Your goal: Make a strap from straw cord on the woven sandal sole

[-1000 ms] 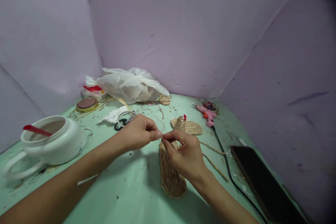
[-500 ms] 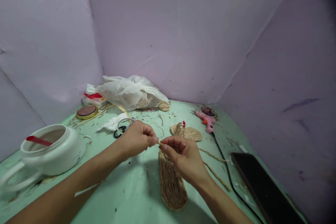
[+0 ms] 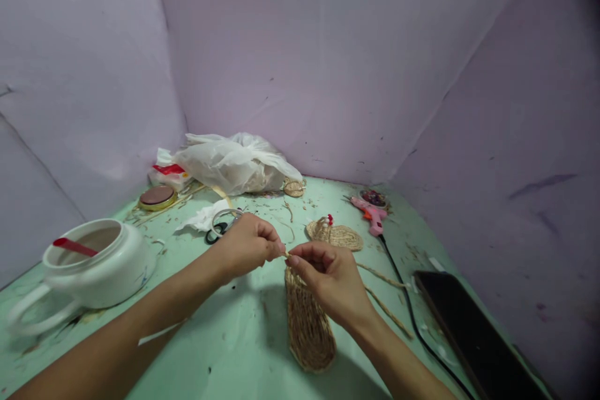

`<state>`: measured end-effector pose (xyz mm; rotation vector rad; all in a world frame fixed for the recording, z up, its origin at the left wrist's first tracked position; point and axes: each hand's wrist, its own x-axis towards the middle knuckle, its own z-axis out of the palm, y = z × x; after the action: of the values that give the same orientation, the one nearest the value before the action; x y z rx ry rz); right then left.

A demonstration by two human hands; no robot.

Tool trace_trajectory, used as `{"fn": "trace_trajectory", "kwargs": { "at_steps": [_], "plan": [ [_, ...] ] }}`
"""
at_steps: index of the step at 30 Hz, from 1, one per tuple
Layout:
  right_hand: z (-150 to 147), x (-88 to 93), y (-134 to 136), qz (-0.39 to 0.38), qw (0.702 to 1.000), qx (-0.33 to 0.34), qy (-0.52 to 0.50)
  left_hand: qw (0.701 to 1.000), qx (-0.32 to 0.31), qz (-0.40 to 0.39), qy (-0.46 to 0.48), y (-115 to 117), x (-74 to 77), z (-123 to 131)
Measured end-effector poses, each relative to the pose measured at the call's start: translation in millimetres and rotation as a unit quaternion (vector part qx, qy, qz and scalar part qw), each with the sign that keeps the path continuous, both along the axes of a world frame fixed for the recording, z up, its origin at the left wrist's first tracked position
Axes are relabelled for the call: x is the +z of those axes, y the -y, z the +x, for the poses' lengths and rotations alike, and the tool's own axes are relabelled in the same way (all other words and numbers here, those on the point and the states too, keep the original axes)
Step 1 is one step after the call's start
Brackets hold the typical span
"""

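My left hand [image 3: 250,244] and my right hand [image 3: 328,275] meet above the table, thumbs and fingers pinched on a short bit of jute cord [image 3: 287,254]. Most of the cord is hidden by the fingers. Below and partly behind my right hand is a sole-shaped piece of coiled jute [image 3: 310,334]. Two lengths of jute cord [image 3: 387,311] stick out to the right from behind the right hand; where they lead is hidden. Just beyond lies a small jute slipper [image 3: 344,237] with red and white beads on its strap.
At right are a pink glue gun [image 3: 374,215] with its black cable, a dish of beads [image 3: 374,198] and a dark phone [image 3: 473,331]. On the left stand a white pot [image 3: 107,275] and a round tin [image 3: 158,197]. Scissors [image 3: 215,234] and a plastic bag [image 3: 239,165] lie farther back.
The whole view has shifted slightly. Both hands keep the same pinch on the cord, and nothing on the table has visibly moved.
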<state>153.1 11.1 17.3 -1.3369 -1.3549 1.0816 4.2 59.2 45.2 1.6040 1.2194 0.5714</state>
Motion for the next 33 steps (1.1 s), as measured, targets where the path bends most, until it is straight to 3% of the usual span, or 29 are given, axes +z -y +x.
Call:
{"fn": "trace_trajectory", "kwargs": {
  "at_steps": [9,14,19,23,27,33],
  "plan": [
    [-0.2,1.0,1.5,0.006,1.000,0.013,-0.018,0.998,-0.050,0.022,-0.023,1.8,1.0,0.2],
    [-0.8,1.9,1.3,0.003,1.000,0.014,-0.026,0.998,-0.048,0.027,-0.030,2.0,0.9,-0.9],
    [1.0,-0.5,1.0,0.058,0.997,-0.007,-0.045,0.999,-0.034,0.024,-0.025,2.0,0.7,-0.3],
    [0.9,-6.5,4.8,0.146,0.987,0.017,0.067,1.000,-0.014,0.006,-0.026,2.7,0.7,2.1],
    [0.0,-12.0,6.5,0.238,0.954,-0.017,0.180,1.000,0.004,-0.021,-0.001,4.6,-0.5,5.8],
    [0.7,-11.3,5.2,0.259,0.944,-0.017,0.201,1.000,-0.013,0.000,0.003,4.8,-1.0,5.9]
  ]
}}
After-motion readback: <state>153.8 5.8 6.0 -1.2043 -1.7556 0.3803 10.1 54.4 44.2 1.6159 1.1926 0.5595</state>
